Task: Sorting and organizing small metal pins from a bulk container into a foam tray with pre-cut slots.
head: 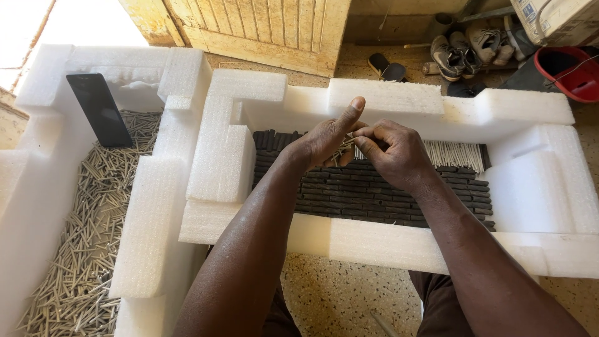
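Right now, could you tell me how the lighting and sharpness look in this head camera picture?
Head view: strong daylight blows out the floor at the top left; the white foam tray is bright but keeps its edges; the left hand and right hand are sharp, though the small sticks pinched between them are hard to make out; the forearms bulge at the bottom from wide-angle distortion.

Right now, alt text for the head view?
Both hands, left and right, pinch a small bundle of pale sticks over a white foam tray lined with dark sticks. A second foam tray to the left holds loose pale sticks and a black phone.
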